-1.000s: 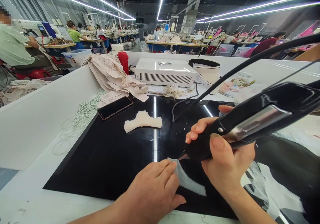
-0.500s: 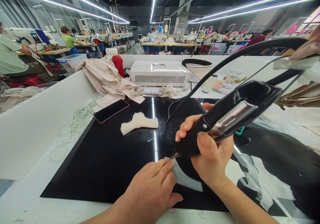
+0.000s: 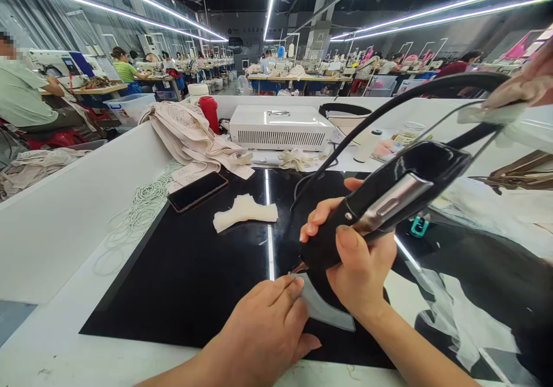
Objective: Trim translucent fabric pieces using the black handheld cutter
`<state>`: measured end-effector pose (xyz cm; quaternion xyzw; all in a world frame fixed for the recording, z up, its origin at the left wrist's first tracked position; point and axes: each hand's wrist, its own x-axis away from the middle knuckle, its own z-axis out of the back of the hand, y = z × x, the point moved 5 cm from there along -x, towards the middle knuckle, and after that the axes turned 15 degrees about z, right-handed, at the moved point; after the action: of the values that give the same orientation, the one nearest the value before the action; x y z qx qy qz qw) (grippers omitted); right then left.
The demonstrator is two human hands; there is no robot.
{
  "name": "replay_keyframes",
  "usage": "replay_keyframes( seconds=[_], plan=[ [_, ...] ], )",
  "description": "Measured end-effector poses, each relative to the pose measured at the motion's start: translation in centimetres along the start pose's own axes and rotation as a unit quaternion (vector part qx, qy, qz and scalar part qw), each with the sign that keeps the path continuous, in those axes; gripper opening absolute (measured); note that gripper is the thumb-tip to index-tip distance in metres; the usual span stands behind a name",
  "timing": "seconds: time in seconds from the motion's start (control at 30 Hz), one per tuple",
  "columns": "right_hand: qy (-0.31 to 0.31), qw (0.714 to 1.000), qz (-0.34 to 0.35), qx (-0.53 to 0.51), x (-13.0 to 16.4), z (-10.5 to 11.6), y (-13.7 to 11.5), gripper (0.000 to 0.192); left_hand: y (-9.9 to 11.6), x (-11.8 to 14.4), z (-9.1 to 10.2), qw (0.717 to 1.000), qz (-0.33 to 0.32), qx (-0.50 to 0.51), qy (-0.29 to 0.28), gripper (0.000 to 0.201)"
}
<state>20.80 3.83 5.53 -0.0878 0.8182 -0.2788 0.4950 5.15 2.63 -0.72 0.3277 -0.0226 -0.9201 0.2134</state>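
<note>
Worktable (image 3: pixel 56 346) in white, walled at the side and back, bears a glossy black sheet (image 3: pixel 181 283) across much of its top. Toward the back left lies a pile of pale, layered cloth (image 3: pixel 185 128), and right of it stands a white vented box (image 3: pixel 280 133). A black corded tool (image 3: pixel 384 197) slants over the sheet, gripped firmly in the right hand (image 3: pixel 363 272), its tip pointing down. The left hand (image 3: pixel 272 323) presses down, fingers together and thumb apart; whether it also pinches anything cannot be told. Loose pale green cord (image 3: pixel 151 197) lies at left, beside a dark phone (image 3: pixel 197 191). Under the left fingertips is the narrow end of a curved, translucent piece (image 3: pixel 328 306), flat on the sheet between the hands; the tool's tip is at that end, contact unclear. Beyond sits a cream pad (image 3: pixel 246 213); a small teal object (image 3: pixel 419 226) lies right of the tool.
</note>
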Motion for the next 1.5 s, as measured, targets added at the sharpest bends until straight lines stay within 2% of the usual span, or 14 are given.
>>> replay_keyframes(
  seconds=[0.27,0.4,0.57,0.7,1.0,1.2,1.37,1.5],
  plan=[
    [0.002,1.0,-0.005,0.011,-0.6,0.3,-0.8,0.044,-0.2,-0.2,0.1,1.0,-0.007,-0.01,-0.018,0.051],
    [0.013,1.0,-0.004,0.024,-0.9,1.8,-2.9,0.034,-0.4,-0.2,0.4,0.998,-0.008,-0.002,-0.055,0.052],
    [0.023,0.999,-0.014,0.047,-0.3,4.2,-5.3,0.047,-0.6,-0.1,0.6,0.997,-0.021,-0.011,-0.076,0.048],
    [0.028,0.998,-0.007,0.055,0.2,5.2,-6.3,0.048,-0.7,0.1,0.7,0.996,-0.034,-0.024,-0.08,0.045],
    [0.025,0.999,-0.006,0.034,1.0,4.9,-6.5,0.045,-1.0,-0.4,1.6,0.996,-0.062,-0.041,-0.051,0.049],
    [0.021,0.999,-0.011,0.026,1.6,4.7,-6.2,0.048,-0.2,-0.8,2.0,0.995,-0.072,-0.047,-0.046,0.038],
    [0.024,0.999,-0.016,0.029,1.4,4.8,-6.2,0.049,1.6,-2.1,0.8,0.995,-0.078,0.005,-0.059,0.032],
    [0.039,0.998,-0.008,0.039,1.2,5.0,-6.3,0.049,1.8,-3.0,-0.9,0.994,-0.059,0.052,-0.08,0.027]
  ],
)
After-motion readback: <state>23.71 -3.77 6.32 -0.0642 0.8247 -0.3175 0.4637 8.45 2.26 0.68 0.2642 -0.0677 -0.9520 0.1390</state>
